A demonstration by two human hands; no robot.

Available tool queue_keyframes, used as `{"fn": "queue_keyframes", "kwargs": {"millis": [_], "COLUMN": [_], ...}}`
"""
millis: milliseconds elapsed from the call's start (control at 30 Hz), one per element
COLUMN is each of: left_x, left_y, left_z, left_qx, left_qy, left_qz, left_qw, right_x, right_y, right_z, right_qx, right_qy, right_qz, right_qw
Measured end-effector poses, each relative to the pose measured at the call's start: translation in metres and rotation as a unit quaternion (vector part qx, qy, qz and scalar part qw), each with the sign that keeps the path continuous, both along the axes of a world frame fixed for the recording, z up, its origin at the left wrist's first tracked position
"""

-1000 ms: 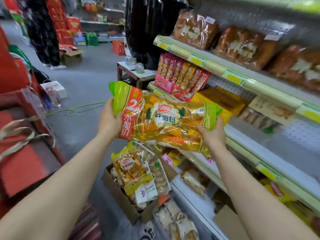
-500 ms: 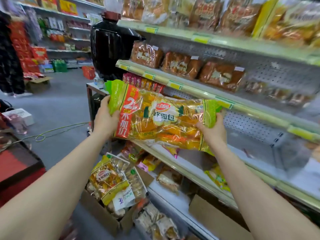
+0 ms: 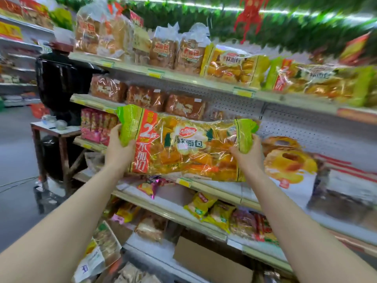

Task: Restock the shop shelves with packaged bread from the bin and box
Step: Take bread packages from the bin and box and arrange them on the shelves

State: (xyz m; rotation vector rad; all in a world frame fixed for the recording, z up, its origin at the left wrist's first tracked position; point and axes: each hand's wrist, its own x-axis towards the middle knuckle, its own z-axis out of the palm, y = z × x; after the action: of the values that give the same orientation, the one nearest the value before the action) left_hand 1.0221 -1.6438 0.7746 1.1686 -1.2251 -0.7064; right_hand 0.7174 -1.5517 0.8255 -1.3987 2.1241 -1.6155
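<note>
Raised over the past second, the bread pack (image 3: pixel 189 148) now hangs before the shelves (image 3: pixel 214 185), with the left hand (image 3: pixel 118 152) and right hand (image 3: pixel 247 158) each gripping a green end. Matching packs (image 3: pixel 230 67) line the top shelf (image 3: pixel 183 77) — its likely home.

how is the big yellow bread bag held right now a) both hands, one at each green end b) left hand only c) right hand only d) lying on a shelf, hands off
a: the left hand grips one green end of the bread bag and the right hand grips the other, holding it up off any shelf.
</note>
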Motion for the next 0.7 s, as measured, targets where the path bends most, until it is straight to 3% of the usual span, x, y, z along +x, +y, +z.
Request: {"fn": "queue_keyframes", "kwargs": {"millis": [700], "left_x": [-0.153], "left_y": [-0.029], "left_z": [0.131], "left_qx": [-0.101], "left_qy": [-0.002], "left_qz": [-0.159], "left_qw": [0.982], "right_x": [-0.112], "right_y": [0.067], "right_z": [0.095], "right_qx": [-0.114], "right_qy": [0.025], "right_qz": [-0.192], "right_qw": [0.975]}}
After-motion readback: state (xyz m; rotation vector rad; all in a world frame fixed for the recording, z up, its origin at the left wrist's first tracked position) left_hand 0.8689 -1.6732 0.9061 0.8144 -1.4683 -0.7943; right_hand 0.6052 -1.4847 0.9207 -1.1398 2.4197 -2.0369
